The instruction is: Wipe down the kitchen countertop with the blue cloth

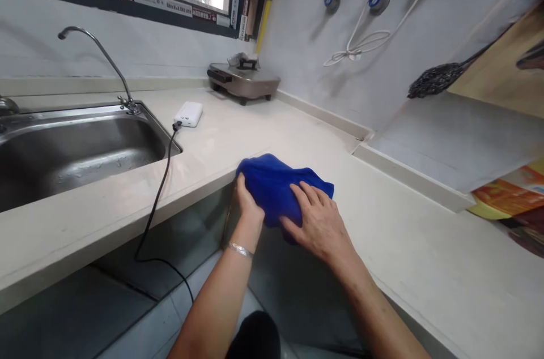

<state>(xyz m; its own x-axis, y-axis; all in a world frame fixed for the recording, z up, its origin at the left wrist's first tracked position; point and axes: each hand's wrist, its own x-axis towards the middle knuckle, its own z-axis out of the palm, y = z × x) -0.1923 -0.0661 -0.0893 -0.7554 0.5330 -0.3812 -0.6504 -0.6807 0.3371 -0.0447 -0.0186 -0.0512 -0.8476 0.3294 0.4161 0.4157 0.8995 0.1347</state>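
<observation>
A blue cloth (272, 183) lies bunched over the front edge of the pale countertop (212, 144), at its inner corner. My left hand (249, 200) is at the cloth's left side, thumb on top and the other fingers hidden beneath it, gripping it. A silver bracelet circles that wrist. On the right part of the cloth rests my right hand (317, 220), palm down with its fingers spread.
A steel sink (93, 149) with a curved faucet (100, 45) is at the left. Beside it lies a white power bank (189, 114) with a black cable hanging off the counter. An electric pan (244, 80) stands in the back corner.
</observation>
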